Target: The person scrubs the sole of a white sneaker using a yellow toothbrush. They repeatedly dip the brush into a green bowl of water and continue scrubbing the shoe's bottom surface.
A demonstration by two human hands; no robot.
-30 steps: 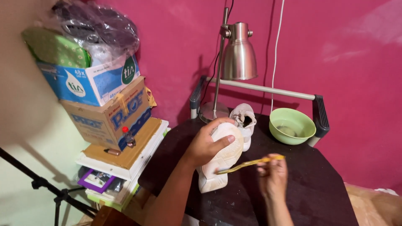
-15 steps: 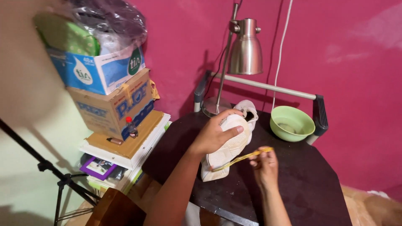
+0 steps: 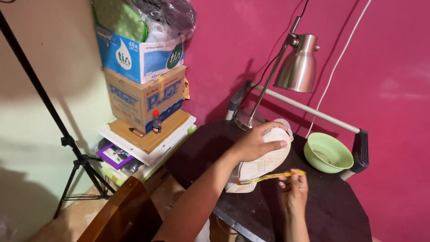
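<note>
The right hand pinched one yellow stick, which ran sideways from the fingers to touch the sole of one white shoe. The left hand was wrapped over that shoe, just above the stick. One green bowl sat farther off.

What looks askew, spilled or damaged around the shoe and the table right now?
Nothing spilled. The white shoe lies sole-up under the left hand, with grime showing on its sole. The right hand holds a yellow toothbrush against it. Beside the table, the stacked cardboard boxes sit slightly askew on the flat boxes under them.
</note>
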